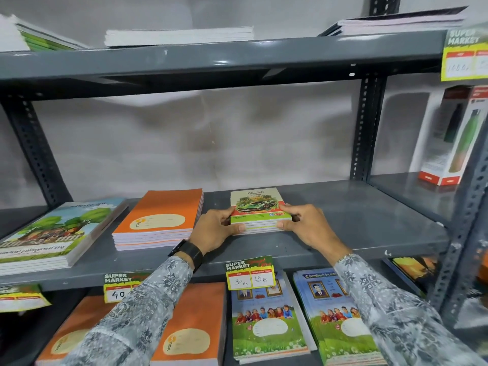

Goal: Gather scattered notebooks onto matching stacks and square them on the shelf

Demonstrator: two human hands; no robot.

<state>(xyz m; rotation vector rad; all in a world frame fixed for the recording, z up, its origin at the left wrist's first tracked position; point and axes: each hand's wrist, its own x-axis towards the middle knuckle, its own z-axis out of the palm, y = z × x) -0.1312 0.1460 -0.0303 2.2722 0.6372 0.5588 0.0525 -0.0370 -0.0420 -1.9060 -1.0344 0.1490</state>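
A small stack of car-cover notebooks lies on the middle grey shelf. My left hand presses its left side and my right hand presses its right side, with both thumbs on the front edge. To the left stands an orange notebook stack, and further left a stack with a tree picture. Both sleeves are grey patterned, and a black watch sits on the left wrist.
The lower shelf holds orange notebooks and two stacks with children on the cover. Price tags hang from the shelf edge. The top shelf carries more notebook piles. A boxed bottle stands at right.
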